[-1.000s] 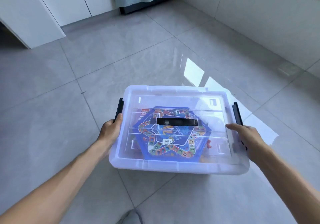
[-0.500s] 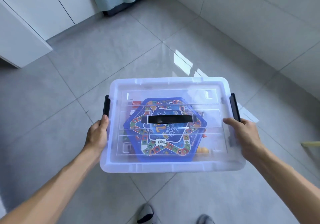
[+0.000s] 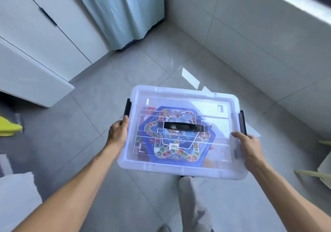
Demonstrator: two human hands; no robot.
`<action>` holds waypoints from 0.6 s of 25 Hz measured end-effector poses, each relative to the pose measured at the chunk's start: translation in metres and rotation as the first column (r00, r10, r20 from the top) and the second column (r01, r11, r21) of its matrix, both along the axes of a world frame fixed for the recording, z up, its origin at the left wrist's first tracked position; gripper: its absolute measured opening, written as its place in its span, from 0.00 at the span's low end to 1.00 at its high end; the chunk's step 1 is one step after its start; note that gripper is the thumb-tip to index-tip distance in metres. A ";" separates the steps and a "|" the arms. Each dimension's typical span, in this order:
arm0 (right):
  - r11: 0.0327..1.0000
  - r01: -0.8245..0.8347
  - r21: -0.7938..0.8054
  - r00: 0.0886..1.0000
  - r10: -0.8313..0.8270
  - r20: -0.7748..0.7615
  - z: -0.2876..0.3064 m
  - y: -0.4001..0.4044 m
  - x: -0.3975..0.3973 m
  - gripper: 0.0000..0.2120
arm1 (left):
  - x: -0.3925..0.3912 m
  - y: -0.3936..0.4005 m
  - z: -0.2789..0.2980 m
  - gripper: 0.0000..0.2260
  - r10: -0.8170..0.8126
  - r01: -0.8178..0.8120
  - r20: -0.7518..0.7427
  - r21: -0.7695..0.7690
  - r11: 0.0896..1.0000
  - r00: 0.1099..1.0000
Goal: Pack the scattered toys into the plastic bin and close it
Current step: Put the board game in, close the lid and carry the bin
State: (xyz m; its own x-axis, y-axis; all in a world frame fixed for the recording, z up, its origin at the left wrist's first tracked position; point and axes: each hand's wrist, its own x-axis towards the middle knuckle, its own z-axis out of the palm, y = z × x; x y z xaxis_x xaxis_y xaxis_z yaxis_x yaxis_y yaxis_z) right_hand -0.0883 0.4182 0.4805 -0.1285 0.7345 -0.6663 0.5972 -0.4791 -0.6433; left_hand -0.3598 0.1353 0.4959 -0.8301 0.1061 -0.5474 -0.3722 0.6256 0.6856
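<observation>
The clear plastic bin (image 3: 180, 92) hangs in the air above the tiled floor with its lid on and black latches at both ends. Through the lid I see a blue hexagonal board game (image 3: 179, 147) and other toys beneath it. A black carry handle (image 3: 184, 127) lies in the middle of the lid. My left hand (image 3: 118, 134) grips the bin's left end just below the left latch (image 3: 127, 107). My right hand (image 3: 248, 147) grips the right end beside the right latch (image 3: 242, 124).
White cabinets (image 3: 44, 40) stand at the left, a pale blue curtain (image 3: 125, 11) hangs at the back, and a tiled wall (image 3: 259, 34) runs along the right. A yellow object (image 3: 9, 128) lies at the far left. My trouser leg (image 3: 193, 201) shows below the bin.
The bin has risen off the floor in both hands, and my view has lifted higher above the floor. More of the cabinets, curtain and wall is in sight.
</observation>
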 end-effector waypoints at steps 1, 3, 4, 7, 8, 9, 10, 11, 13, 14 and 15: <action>1.000 0.008 0.001 1.000 -0.008 -0.004 -0.006 0.023 -0.017 0.15 | -0.017 0.023 -0.006 0.17 -0.010 0.010 -0.001 -0.011 1.000 1.000; 1.000 0.017 -0.005 1.000 -0.017 -0.023 -0.024 0.075 -0.057 0.18 | -0.057 0.077 -0.023 0.17 -0.007 0.007 -0.024 -0.017 1.000 1.000; 1.000 0.021 0.003 1.000 -0.021 -0.021 -0.027 0.088 -0.068 0.18 | -0.070 0.093 -0.027 0.18 -0.012 0.012 -0.020 -0.040 0.999 1.000; 0.997 0.077 0.007 0.996 -0.077 -0.054 -0.033 0.145 -0.118 0.15 | -0.127 0.161 -0.039 0.23 -0.033 0.032 -0.016 -0.055 0.998 0.999; 0.997 0.082 0.016 0.994 -0.080 -0.075 -0.030 0.164 -0.138 0.15 | -0.150 0.184 -0.040 0.24 -0.050 0.048 -0.031 -0.070 0.996 0.998; 0.996 0.080 0.027 0.993 -0.077 -0.085 -0.026 0.182 -0.162 0.16 | -0.176 0.204 -0.041 0.25 -0.068 0.065 -0.038 -0.087 0.994 0.997; 0.995 0.082 0.049 0.993 -0.077 -0.090 -0.023 0.200 -0.186 0.19 | -0.200 0.225 -0.037 0.24 -0.083 0.078 -0.038 -0.102 0.992 0.996; 0.995 0.075 0.070 0.993 -0.067 -0.099 -0.017 0.216 -0.209 0.22 | -0.224 0.245 -0.031 0.23 -0.091 0.088 -0.029 -0.102 0.991 0.995; 0.990 0.093 0.106 0.989 -0.079 -0.128 -0.012 0.243 -0.258 0.24 | -0.278 0.285 -0.020 0.20 -0.110 0.108 -0.033 -0.057 0.992 0.993; 0.989 0.092 0.114 0.991 -0.080 -0.109 -0.012 0.253 -0.280 0.24 | -0.306 0.298 -0.017 0.17 -0.131 0.131 -0.009 -0.029 0.991 0.991; 0.989 0.085 0.124 0.992 -0.073 -0.101 -0.016 0.261 -0.299 0.23 | -0.329 0.311 -0.013 0.13 -0.182 0.182 0.006 -0.002 0.983 0.983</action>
